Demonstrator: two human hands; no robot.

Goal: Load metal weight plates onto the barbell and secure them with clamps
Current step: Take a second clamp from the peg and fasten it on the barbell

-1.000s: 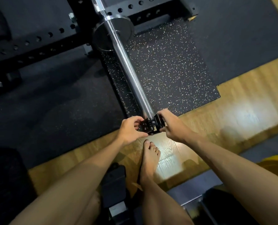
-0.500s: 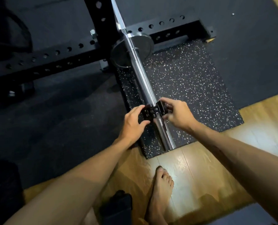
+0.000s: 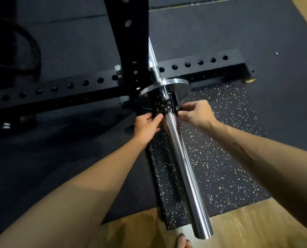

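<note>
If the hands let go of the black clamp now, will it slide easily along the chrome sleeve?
Probably yes. The barbell sleeve looks polished and smooth, giving little grip. The clamp sits by the metal plate, and whether it is locked cannot be told. Both the left hand and right hand pinch it, so it seems small and light.

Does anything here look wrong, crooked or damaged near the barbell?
Nothing stands out. The black clamp sits on the barbell sleeve close against the metal plate, held by the left hand and right hand. Whether its lever is locked cannot be seen.
</note>
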